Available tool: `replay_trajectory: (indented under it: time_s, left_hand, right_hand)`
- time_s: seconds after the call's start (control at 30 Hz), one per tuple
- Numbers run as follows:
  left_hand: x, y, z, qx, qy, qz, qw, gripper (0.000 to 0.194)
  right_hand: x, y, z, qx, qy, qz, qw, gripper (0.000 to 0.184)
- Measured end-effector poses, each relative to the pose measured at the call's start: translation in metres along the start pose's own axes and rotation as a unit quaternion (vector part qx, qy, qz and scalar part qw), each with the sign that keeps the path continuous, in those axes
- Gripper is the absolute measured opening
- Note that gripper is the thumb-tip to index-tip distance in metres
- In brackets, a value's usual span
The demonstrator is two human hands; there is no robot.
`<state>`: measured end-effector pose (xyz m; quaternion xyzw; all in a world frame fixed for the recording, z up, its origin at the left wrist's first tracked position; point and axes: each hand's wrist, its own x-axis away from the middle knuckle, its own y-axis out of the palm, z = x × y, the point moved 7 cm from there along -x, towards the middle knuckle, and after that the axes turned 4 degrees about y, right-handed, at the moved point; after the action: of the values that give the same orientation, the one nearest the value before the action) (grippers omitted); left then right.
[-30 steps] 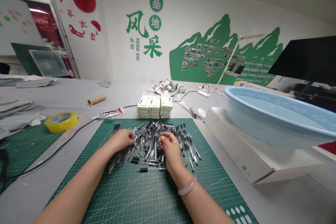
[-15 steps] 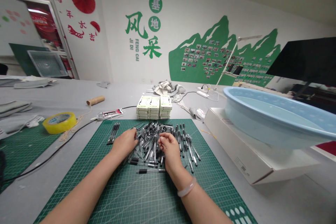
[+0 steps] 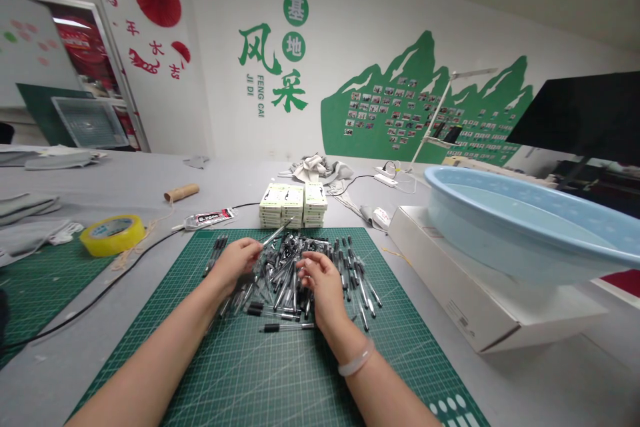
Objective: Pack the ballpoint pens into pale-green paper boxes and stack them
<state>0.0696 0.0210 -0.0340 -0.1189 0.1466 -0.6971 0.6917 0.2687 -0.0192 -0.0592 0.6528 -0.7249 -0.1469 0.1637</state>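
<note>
Workshop-type room, handwork set up on a tabletop, some office kit mixed in. Evidence: big grey worktable (image 3: 135, 180) with a gridded green cutting mat (image 3: 260, 373) and a second mat (image 3: 65, 293) to its left. Loose pens (image 3: 285, 273) heaped on the middle mat, small boxes (image 3: 293, 205) stacked just past its far edge. Yellow tape roll (image 3: 120, 240) off its far left corner, cloth pieces (image 3: 323, 168) and power strip (image 3: 385, 180) near the table's far edge. White carton (image 3: 460, 287) beside the mat's right edge. Office side: dark monitor (image 3: 580, 123), far right. Shared, organised premises: wall lettering (image 3: 259, 48) includes "FENG CAI JI DI"; green mountain mural (image 3: 425, 60) carries many small photos.
</note>
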Motion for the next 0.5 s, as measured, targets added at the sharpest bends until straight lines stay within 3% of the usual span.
replay_trajectory:
  time_s: [0.07,0.17,0.23,0.3,0.37,0.43,0.5]
  left_hand:
    - [0.012,0.029,0.014,0.090,0.020,-0.101,0.991,0.023]
    - [0.031,0.062,0.031,0.076,0.054,-0.207,0.974,0.022]
    - [0.039,0.075,0.034,0.028,0.071,-0.258,0.963,0.024]
    - [0.038,0.074,0.033,-0.017,0.090,-0.275,0.957,0.026]
    - [0.026,0.057,0.028,-0.076,0.114,-0.224,0.965,0.027]
    - [0.008,0.022,0.019,-0.171,0.129,-0.095,0.972,0.024]
    - [-0.006,-0.016,0.004,-0.273,0.107,0.035,0.955,0.020]
  right_hand:
    - [0.001,0.003,-0.003,-0.004,-0.001,-0.011,1.000,0.030]
    - [0.001,0.004,-0.005,-0.015,-0.005,-0.019,1.000,0.030]
    - [0.001,0.004,-0.006,-0.012,-0.016,-0.024,1.000,0.028]
    - [0.000,0.003,-0.007,0.000,-0.026,-0.026,0.999,0.028]
    - [0.000,0.003,-0.007,0.007,-0.029,-0.028,0.999,0.029]
    - [0.001,0.005,-0.008,0.012,-0.029,-0.032,0.999,0.029]
    - [0.002,0.006,-0.008,0.018,-0.032,-0.035,0.999,0.031]
